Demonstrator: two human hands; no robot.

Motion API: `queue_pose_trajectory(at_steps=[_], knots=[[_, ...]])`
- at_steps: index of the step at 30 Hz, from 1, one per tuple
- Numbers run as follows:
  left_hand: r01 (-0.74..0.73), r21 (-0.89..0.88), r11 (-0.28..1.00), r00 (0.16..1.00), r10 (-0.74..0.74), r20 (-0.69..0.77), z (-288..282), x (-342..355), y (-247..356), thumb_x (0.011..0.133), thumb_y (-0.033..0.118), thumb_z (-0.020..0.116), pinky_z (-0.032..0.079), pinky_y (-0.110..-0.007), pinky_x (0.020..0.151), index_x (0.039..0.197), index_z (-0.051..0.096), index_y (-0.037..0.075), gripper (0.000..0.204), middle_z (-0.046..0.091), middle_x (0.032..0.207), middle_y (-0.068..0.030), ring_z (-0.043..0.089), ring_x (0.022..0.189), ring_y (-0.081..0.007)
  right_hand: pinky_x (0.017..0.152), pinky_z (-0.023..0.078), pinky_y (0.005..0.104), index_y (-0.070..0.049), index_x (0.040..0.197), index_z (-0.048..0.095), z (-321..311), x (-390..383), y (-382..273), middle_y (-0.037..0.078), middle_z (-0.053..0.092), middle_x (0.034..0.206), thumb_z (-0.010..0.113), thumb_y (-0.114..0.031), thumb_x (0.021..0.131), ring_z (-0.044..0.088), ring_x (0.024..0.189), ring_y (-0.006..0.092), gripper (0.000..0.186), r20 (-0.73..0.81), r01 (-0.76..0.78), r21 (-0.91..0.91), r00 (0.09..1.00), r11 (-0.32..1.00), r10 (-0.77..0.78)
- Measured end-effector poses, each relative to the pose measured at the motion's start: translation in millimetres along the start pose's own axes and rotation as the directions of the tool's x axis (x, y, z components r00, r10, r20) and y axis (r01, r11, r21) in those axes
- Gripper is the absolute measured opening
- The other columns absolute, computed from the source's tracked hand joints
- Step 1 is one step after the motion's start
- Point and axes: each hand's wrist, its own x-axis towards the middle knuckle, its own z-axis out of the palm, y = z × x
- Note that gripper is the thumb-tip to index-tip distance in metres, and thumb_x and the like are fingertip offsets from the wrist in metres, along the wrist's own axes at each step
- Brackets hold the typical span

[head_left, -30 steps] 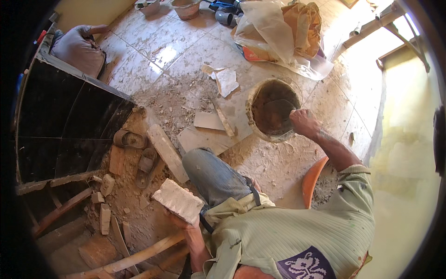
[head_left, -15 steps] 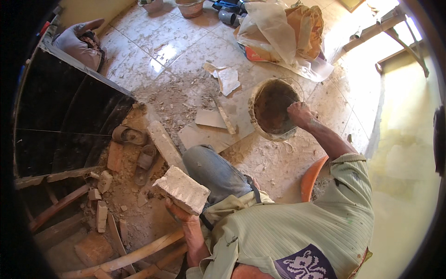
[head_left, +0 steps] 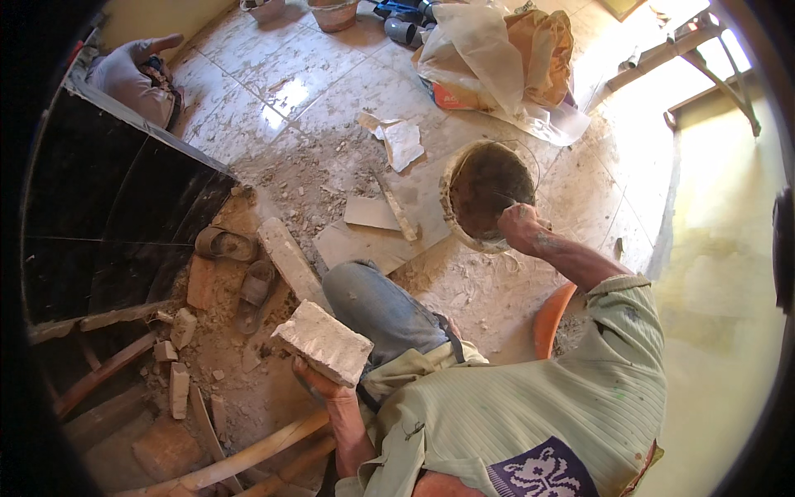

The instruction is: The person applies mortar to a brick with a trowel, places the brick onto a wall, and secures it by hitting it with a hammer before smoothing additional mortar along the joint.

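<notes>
My left hand (head_left: pixel 325 383) grips a pale, rough brick (head_left: pixel 321 338) from beneath, beside my bent knee in faded jeans (head_left: pixel 364 306). My right hand (head_left: pixel 523 226) is closed on a trowel, its dark blade (head_left: pixel 503 200) down inside a mortar-caked bucket (head_left: pixel 450 190). The bucket holds dark brown material and has a thin wire handle. Left of the bucket lie a pale tile piece (head_left: pixel 370 213), a narrow strip (head_left: pixel 403 217) and a long whitish block (head_left: pixel 286 265). An orange basin (head_left: pixel 553 319) lies behind my right arm.
A black-tiled structure (head_left: pixel 91 199) stands at left, with another person (head_left: pixel 137 87) behind it. Sandals (head_left: pixel 253 298), rubble and wooden poles (head_left: pixel 248 451) lie low left. Sacks (head_left: pixel 497 58), pipes (head_left: pixel 402 31) and tubs (head_left: pixel 331 12) stand at the back. A pale wall (head_left: pixel 720 290) bounds the right.
My right hand has moved left and down at the bucket, lowering the trowel into it. My left hand has risen slightly with the brick. The other person's hand has shifted upward.
</notes>
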Motion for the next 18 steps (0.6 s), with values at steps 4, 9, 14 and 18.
queue_pose_trajectory(at_steps=[4, 9, 14, 18], knots=[[0.074, -0.028, 0.997, 0.997, -0.073, 0.040, 20.2, 2.7, -2.9, 0.094, 0.043, 0.046, 0.046, -0.046, 0.094, 0.130, 0.053, 0.017, 0.045, 0.057, 0.129, -0.0032, 0.057, 0.112, -0.0231, 0.065, 0.055, 0.0432, -0.001, 0.089, 0.071, 11.3, -14.1, 17.6, 0.020, 0.068, 0.092, 0.059, -0.008, 0.075, 0.068, 0.088, 0.0335, 0.020, -0.104, 0.111, 0.295, 0.991, 0.949, -0.083], [0.092, -0.020, 0.996, 0.984, -0.094, -0.149, 33.7, 5.5, -13.6, 0.088, 0.044, 0.052, 0.049, -0.046, 0.090, 0.128, 0.052, 0.013, 0.051, 0.057, 0.125, -0.0055, 0.058, 0.109, -0.0256, 0.071, 0.057, 0.0460, -0.004, 0.083, 0.071, 12.2, -43.5, 47.1, 0.016, 0.070, 0.089, 0.058, -0.008, 0.072, 0.068, 0.086, 0.0356, 0.018, -0.363, 0.143, 0.501, 0.930, 0.854, 0.058], [0.126, 0.205, 0.971, 0.989, -0.106, -0.104, 7.5, 23.4, -24.5, 0.082, 0.044, 0.058, 0.050, -0.045, 0.090, 0.131, 0.049, 0.011, 0.061, 0.054, 0.128, -0.0070, 0.056, 0.112, -0.0268, 0.063, 0.056, 0.0448, -0.004, 0.079, 0.071, 39.7, 10.6, 26.6, 0.017, 0.070, 0.082, 0.059, -0.011, 0.069, 0.069, 0.080, 0.0330, 0.017, -0.094, 0.177, 0.406, 0.984, 0.896, -0.152], [0.085, 0.262, 0.961, 0.995, -0.070, -0.064, 18.7, 38.8, -28.5, 0.082, 0.045, 0.058, 0.049, -0.045, 0.090, 0.132, 0.049, 0.011, 0.061, 0.054, 0.128, -0.0072, 0.056, 0.112, -0.0269, 0.064, 0.057, 0.0472, -0.003, 0.083, 0.073, 2.0, 2.8, 29.8, 0.015, 0.070, 0.080, 0.061, -0.016, 0.073, 0.070, 0.080, 0.0322, 0.020, -0.300, 0.131, 0.437, 0.954, 0.890, 0.007]])
